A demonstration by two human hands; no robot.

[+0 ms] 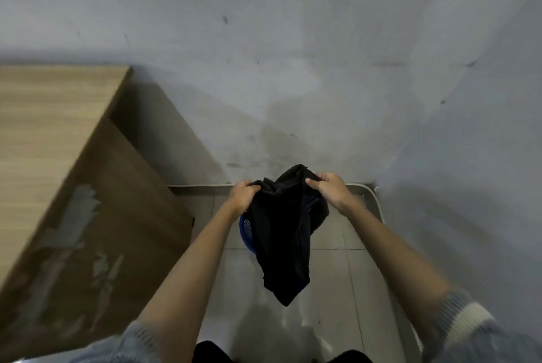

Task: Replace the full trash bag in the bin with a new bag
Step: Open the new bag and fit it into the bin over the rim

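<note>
Left hand (242, 195) and right hand (330, 189) each pinch the black bag's (283, 233) mouth | bag hangs limp over blue bin (245, 230) (mostly hidden) | apparently spreading it for lining.

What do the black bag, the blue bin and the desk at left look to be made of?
Black bag: thin matte plastic film, likely; it hangs limp and creased. Blue bin: probably moulded plastic, slotted wall. Desk: wood-grain laminate board, apparently; side panel surface peeling in patches.
</note>
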